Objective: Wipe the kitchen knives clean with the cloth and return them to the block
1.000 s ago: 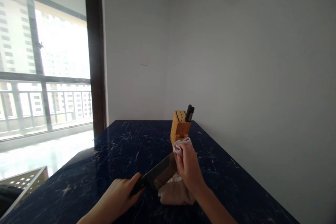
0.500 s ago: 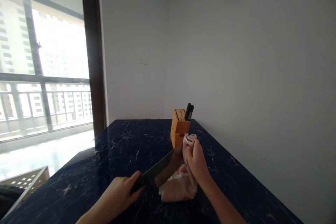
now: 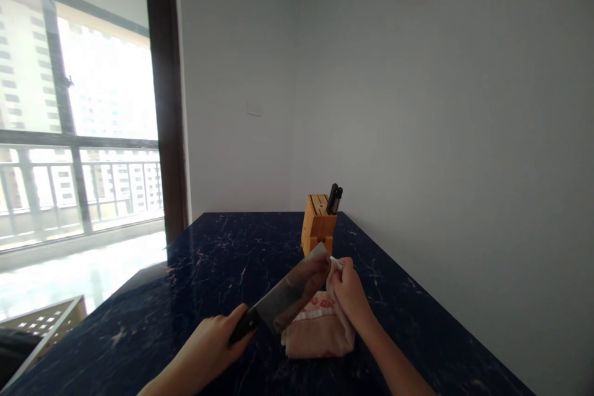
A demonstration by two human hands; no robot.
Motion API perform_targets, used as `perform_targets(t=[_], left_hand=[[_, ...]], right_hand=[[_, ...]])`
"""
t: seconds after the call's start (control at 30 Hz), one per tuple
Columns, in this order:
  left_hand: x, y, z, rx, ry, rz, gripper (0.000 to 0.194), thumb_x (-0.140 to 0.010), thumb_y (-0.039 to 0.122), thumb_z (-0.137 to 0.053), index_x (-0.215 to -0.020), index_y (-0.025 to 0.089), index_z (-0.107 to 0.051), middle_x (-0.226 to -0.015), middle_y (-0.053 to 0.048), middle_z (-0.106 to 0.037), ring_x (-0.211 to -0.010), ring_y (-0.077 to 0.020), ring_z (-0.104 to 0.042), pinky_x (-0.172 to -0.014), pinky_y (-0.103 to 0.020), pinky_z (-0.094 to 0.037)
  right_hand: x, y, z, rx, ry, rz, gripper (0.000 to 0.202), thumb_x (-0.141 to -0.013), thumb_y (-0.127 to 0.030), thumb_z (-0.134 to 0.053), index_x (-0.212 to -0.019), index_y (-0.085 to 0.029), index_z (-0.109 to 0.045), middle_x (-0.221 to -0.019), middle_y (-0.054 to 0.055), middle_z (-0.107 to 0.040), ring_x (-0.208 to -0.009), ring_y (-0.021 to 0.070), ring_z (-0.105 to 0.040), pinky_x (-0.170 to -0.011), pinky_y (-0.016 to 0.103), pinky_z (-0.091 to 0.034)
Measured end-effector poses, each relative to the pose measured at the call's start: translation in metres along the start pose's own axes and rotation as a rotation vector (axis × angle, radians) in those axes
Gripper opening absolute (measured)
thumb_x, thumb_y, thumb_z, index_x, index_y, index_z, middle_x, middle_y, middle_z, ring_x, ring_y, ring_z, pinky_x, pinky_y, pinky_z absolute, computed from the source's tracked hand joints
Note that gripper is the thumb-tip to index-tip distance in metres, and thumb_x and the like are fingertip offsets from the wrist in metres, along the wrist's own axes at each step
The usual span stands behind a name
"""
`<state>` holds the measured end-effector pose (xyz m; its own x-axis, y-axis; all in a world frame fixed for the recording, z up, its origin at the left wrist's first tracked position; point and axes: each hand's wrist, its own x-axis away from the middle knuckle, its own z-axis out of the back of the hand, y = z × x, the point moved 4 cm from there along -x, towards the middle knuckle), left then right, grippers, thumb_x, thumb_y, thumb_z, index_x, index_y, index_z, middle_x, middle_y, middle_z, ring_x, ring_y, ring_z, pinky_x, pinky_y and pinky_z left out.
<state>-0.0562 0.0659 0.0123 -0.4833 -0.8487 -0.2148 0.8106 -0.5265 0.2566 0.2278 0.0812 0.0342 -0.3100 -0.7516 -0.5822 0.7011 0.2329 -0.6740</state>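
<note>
My left hand (image 3: pixel 213 343) is closed round the black handle of a cleaver (image 3: pixel 292 289), whose broad shiny blade slants up and to the right. A pinkish cloth (image 3: pixel 318 334) with a white band and red marks hangs down onto the table under the blade. Its upper part is bunched in my right hand (image 3: pixel 349 288), close beside the blade's far end; I cannot tell whether the cloth touches the steel there. Just beyond the blade tip stands a wooden knife block (image 3: pixel 319 223), with black-handled tools (image 3: pixel 335 199) upright at its right side.
The dark blue marbled table (image 3: pixel 232 247) runs back to grey walls (image 3: pixel 417 105). At lower left is a light perforated bin or basket (image 3: pixel 51 325) holding something dark. A large window (image 3: pixel 106 86) fills the left side.
The right hand and bunched cloth have shifted slightly down and off the blade's end, so the tip now shows. The cleaver's blade has turned to show more of its flat face.
</note>
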Motion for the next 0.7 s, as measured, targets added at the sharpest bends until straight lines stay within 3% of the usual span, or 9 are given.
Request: perform_targets(t=[0.17, 0.5, 0.7], left_hand=[[0.0, 0.0, 0.0, -0.002, -0.005, 0.012, 0.023, -0.083, 0.037, -0.039, -0.097, 0.024, -0.053, -0.07, -0.002, -0.068, -0.065, -0.0192, -0.066, -0.051, -0.022, -0.035], [-0.002, -0.008, -0.003, 0.052, -0.005, 0.054, 0.026, -0.082, 0.039, -0.041, -0.098, 0.023, -0.053, -0.076, -0.004, -0.069, -0.071, -0.0205, -0.066, -0.057, -0.024, -0.041], [-0.003, -0.006, -0.002, 0.057, -0.01, 0.036, 0.025, -0.083, 0.039, -0.04, -0.097, 0.024, -0.053, -0.071, -0.002, -0.068, -0.066, -0.0189, -0.066, -0.053, -0.022, -0.038]], right_hand=[[0.007, -0.015, -0.001, 0.143, 0.032, 0.148, 0.014, -0.075, -0.015, -0.041, -0.088, -0.02, -0.038, -0.081, 0.005, -0.054, -0.078, 0.02, -0.054, -0.069, 0.03, -0.04], [0.023, -0.027, -0.021, 0.189, -0.236, 0.234, 0.023, -0.07, -0.009, -0.044, -0.089, -0.022, -0.046, -0.086, 0.003, -0.055, -0.084, 0.0178, -0.054, -0.073, 0.028, -0.039], [0.016, -0.028, -0.009, 0.11, -0.103, 0.168, 0.012, -0.075, -0.015, -0.041, -0.085, -0.022, -0.043, -0.083, 0.002, -0.055, -0.08, 0.0168, -0.055, -0.069, 0.027, -0.04]])
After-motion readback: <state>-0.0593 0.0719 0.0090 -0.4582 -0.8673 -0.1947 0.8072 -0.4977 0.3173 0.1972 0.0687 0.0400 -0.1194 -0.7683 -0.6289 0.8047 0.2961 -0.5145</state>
